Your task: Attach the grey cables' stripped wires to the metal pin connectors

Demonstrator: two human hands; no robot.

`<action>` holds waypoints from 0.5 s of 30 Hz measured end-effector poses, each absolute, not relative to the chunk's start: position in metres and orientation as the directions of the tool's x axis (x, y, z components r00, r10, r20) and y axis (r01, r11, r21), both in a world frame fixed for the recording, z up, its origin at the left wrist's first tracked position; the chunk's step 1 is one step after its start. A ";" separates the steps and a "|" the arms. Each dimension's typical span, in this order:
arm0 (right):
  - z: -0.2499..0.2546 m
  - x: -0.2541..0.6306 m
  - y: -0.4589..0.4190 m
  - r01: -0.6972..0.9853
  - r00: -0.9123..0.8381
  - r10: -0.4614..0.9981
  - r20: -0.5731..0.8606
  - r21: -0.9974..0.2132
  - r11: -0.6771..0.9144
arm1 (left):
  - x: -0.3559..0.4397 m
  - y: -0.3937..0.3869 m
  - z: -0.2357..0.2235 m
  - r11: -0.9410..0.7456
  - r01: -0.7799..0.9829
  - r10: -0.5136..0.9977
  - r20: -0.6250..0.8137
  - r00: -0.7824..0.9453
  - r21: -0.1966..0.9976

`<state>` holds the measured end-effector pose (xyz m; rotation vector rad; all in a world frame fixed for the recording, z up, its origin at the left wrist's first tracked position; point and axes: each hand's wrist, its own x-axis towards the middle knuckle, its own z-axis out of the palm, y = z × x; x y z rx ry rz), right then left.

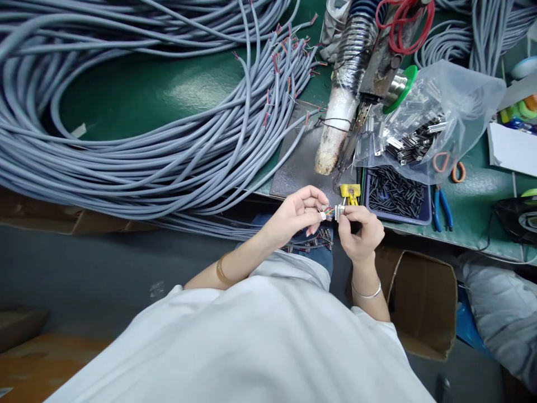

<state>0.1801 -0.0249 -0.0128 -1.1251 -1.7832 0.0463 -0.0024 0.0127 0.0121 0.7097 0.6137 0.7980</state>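
In front of my body, at the bench edge, my right hand (pixel 361 228) pinches a small metal-shelled multi-pin connector (pixel 339 212) between thumb and fingertips. Thin coloured wires (pixel 329 212) run from its left side toward my left hand (pixel 301 211). The left thumb and forefinger are closed around these wires, and a small white piece shows at their tips. Grey cables (pixel 300 244) with dark-tipped connector ends lie across my lap below the hands. Just above the right fingers sits a yellow block (pixel 351 192) on the bench.
A large bundle of grey cables (pixel 168 168) covers the left bench. Right of the hands stands a blue tray (pixel 419 220) of short black tubes. Behind it lies a plastic bag (pixel 465 95) of metal connectors. A soldering iron (pixel 352 134), solder spool (pixel 401 89), and blue-handled pliers (pixel 440 207) are nearby.
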 end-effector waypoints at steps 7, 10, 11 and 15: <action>-0.002 0.165 -0.032 0.437 0.182 0.867 0.465 -0.827 0.352 | -0.010 0.008 0.008 0.421 -0.479 0.833 -0.119 0.540 0.770; 0.005 0.164 -0.034 0.319 0.214 0.920 0.330 -0.913 0.253 | -0.012 0.006 0.005 0.343 -0.484 0.837 -0.028 0.546 0.805; 0.007 0.165 -0.034 0.268 0.214 0.933 0.289 -0.936 0.229 | -0.012 0.005 0.004 0.305 -0.478 0.838 0.006 0.545 0.824; 0.016 0.166 -0.035 0.125 0.188 0.962 0.197 -0.976 0.175 | -0.012 0.001 0.001 0.147 -0.450 0.845 0.124 0.520 0.881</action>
